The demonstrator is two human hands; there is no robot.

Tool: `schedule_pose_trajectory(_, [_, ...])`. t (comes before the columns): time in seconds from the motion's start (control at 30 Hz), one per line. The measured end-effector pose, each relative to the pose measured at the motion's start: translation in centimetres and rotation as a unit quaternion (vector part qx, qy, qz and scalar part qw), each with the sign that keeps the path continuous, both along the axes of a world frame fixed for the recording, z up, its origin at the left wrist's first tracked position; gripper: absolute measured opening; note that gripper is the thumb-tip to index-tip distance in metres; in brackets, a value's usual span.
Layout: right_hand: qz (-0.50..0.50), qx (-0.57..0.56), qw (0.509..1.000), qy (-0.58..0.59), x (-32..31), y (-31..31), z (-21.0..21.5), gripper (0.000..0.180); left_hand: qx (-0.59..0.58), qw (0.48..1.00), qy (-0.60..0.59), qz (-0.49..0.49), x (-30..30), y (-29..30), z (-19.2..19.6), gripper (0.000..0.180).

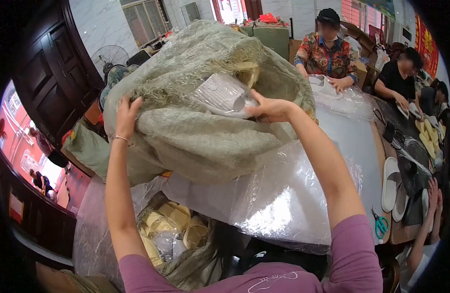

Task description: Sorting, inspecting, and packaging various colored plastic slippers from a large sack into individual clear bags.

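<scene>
A large green woven sack (200, 141) stands on the table in front of me, its frayed mouth gaping toward me. My left hand (127, 115) grips the sack's rim on the left, thumb up and fingers partly behind the fabric. At the sack's mouth, my right hand (271, 107) is closed on the near end of a white slipper (220, 95) wrapped in clear plastic. Its ribbed sole faces up. Behind it, a yellowish slipper (249, 73) shows inside the sack.
Below left, another sack (186, 263) holds several yellow slippers. Clear plastic sheeting (278, 210) covers the near table. Teal-handled scissors (380, 225) and white slippers (391, 183) lie at the right. Across the table a person (327, 53) handles a white slipper; other people work farther right.
</scene>
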State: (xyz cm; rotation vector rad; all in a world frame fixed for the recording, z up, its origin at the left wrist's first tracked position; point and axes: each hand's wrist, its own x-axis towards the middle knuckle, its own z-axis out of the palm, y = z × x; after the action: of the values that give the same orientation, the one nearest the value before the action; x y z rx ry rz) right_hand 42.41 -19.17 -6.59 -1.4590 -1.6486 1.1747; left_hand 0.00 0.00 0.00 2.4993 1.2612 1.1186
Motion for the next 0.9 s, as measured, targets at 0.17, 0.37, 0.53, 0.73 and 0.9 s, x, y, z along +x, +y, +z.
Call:
schedule_pose_trajectory(0.17, [-0.203, -0.085, 0.955, 0.197, -4.0, 0.7, -2.9, 0.14, 0.389, 0.91, 0.139, 0.021, 3.3, -12.3, 0.7, 0.063])
schedule_pose_trajectory(0.37, [-0.057, 0.066, 0.927, 0.366, -6.2, 4.4, -2.6, 0.137, 0.24, 0.88, 0.306, -0.272, 5.4, -19.0, -2.8, 0.071])
schedule_pose_trajectory(0.53, [-0.107, -0.028, 0.929, 0.353, -7.6, 1.3, -0.6, 0.133, 0.283, 0.877, 0.342, -0.185, 4.3, -17.1, -4.5, 0.08])
schedule_pose_trajectory(0.73, [-0.105, 0.038, 0.95, 0.292, -9.1, 0.3, -4.9, 0.131, 0.262, 0.927, 0.213, -0.165, 3.7, -13.9, -7.3, 0.088])
schedule_pose_trajectory(0.9, [-0.15, 0.201, 0.955, 0.16, -12.0, -2.5, -4.1, 0.119, 0.279, 0.928, 0.189, -0.158, 3.3, -13.3, -8.1, 0.086])
